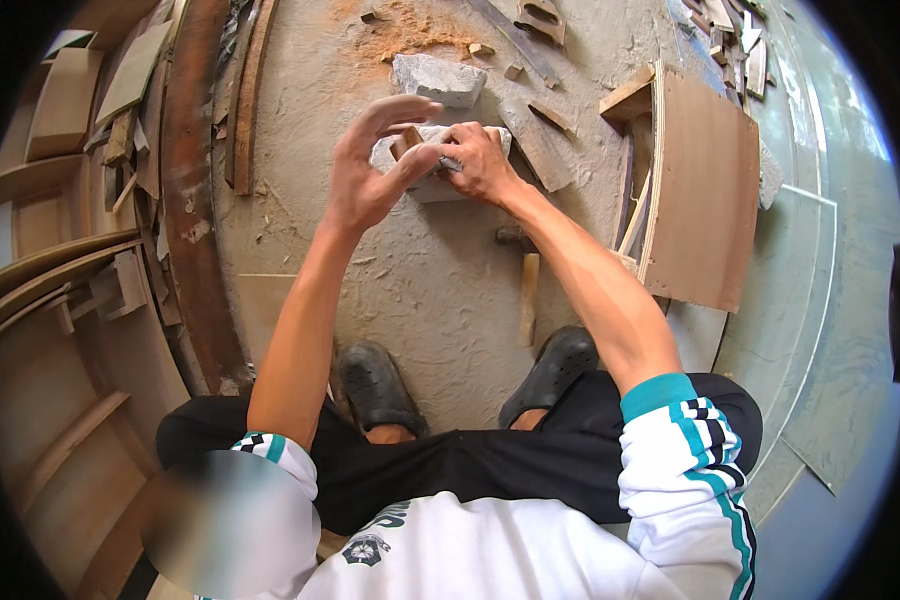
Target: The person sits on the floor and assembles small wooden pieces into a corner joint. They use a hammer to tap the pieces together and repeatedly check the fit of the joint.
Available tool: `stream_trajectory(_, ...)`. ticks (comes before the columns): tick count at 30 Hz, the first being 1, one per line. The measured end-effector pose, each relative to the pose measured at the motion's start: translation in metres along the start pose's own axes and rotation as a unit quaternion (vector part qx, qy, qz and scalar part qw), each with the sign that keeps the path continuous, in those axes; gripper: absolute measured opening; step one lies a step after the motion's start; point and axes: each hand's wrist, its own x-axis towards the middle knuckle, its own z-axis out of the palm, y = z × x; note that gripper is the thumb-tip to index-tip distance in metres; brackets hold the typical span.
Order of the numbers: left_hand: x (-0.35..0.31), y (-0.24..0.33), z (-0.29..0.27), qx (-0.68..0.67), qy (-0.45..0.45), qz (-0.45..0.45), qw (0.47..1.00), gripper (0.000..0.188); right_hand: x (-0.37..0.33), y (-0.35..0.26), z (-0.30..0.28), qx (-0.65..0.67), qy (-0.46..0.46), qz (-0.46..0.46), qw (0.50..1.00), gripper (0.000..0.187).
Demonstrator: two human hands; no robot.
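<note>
I squat on a concrete floor. My left hand [375,165] pinches a small wooden block [407,140] between thumb and forefinger, its other fingers spread upward. My right hand [478,160] is closed around a small thin grey object at the block's side; what it is stays unclear. Both hands hover over a grey stone block [432,187] lying on the floor. A second grey stone [437,80] lies just beyond it.
A hammer with a wooden handle [526,285] lies on the floor between my forearms, near my black shoes [560,365]. A plywood box [700,190] stands at right. Sawdust [410,35] and wood scraps lie ahead. Curved wooden panels [190,180] and boards are stacked at left.
</note>
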Motion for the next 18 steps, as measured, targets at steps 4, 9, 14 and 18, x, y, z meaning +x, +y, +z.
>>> stream_trajectory(4, 0.022, 0.013, 0.005, 0.029, -0.105, -0.120, 0.987, 0.015, 0.001, 0.007, 0.001, 0.006, 0.000, 0.007, 1.000, 0.036)
stream_trajectory(9, 0.008, -0.005, 0.000, -0.018, -0.078, -0.153, 0.985, 0.015, -0.001, 0.001, -0.004, 0.021, -0.012, 0.025, 0.999, 0.036)
stream_trajectory(14, 0.007, -0.006, 0.007, 0.054, -0.111, -0.129, 0.984, 0.015, -0.002, 0.001, -0.008, 0.032, -0.003, 0.017, 0.999, 0.038)
stream_trajectory(18, 0.013, -0.005, 0.016, 0.020, -0.104, -0.157, 0.982, 0.021, -0.005, -0.001, -0.007, 0.019, -0.016, 0.032, 0.999, 0.037)
